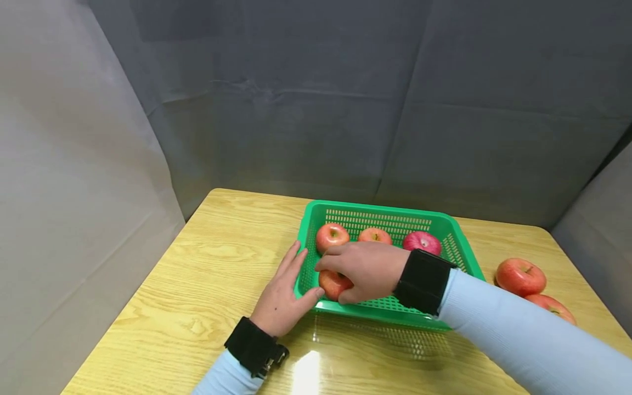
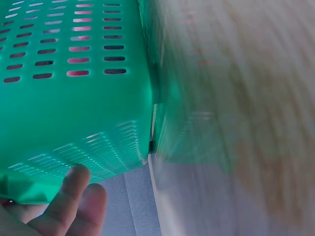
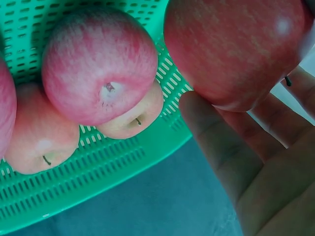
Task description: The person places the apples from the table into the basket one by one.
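A green plastic basket (image 1: 385, 209) with slotted walls stands on the table, several red apples inside it. My right hand (image 1: 370, 267) reaches over the front rim and grips an apple (image 1: 332, 284) in the basket's near left corner. In the right wrist view this apple (image 3: 236, 54) lies against the fingers, its stem towards the palm. My left hand (image 1: 280, 304) rests at the basket's left side, fingers extended along the rim and thumb at the near left corner. The left wrist view shows its fingertips (image 2: 76, 179) beside the slotted outer wall.
Along the basket's back lie a red apple (image 1: 332, 237), a paler one (image 1: 375, 236) and a darker pink one (image 1: 422, 242). Two apples, one of them farther back (image 1: 520, 277), sit on the wooden table (image 1: 197, 285) right of the basket. Grey cloth (image 1: 306, 109) hangs behind.
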Tool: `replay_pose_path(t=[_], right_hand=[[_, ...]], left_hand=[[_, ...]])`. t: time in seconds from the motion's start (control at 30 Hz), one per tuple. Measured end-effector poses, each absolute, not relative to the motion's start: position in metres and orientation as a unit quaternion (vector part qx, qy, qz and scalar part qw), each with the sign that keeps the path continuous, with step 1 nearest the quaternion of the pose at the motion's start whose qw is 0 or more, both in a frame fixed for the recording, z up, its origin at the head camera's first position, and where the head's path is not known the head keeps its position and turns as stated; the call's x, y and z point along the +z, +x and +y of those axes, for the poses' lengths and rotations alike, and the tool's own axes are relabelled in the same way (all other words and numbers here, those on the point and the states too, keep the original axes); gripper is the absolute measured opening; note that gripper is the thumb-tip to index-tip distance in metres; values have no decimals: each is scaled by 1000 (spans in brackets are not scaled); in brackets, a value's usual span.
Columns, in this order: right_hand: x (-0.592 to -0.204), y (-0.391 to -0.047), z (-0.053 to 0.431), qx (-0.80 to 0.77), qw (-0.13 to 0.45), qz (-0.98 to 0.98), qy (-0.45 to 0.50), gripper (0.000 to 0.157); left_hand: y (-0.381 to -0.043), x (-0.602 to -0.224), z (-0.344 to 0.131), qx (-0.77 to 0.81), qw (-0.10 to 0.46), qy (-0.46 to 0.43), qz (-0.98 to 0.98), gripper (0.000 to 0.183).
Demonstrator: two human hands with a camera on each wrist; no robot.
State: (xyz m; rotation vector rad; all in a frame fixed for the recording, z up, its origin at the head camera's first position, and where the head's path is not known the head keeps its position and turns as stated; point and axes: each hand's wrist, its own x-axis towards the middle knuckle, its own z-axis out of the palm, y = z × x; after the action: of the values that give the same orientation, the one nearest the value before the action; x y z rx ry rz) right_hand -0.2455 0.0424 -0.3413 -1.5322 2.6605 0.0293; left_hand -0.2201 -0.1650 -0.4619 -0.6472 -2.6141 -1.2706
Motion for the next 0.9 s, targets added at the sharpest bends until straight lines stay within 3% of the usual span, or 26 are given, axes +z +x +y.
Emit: replay_pose_path(t=[0.43,0.9], right_hand=[[-350,-255,32,23,39,869,-493,52],[-371,-260,20,75,30,843,-532,30]], left_hand=[[-218,-461,-165,-428,93,-221,-871,78],[-216,-462,-165,-427,88,-223,-872,75]])
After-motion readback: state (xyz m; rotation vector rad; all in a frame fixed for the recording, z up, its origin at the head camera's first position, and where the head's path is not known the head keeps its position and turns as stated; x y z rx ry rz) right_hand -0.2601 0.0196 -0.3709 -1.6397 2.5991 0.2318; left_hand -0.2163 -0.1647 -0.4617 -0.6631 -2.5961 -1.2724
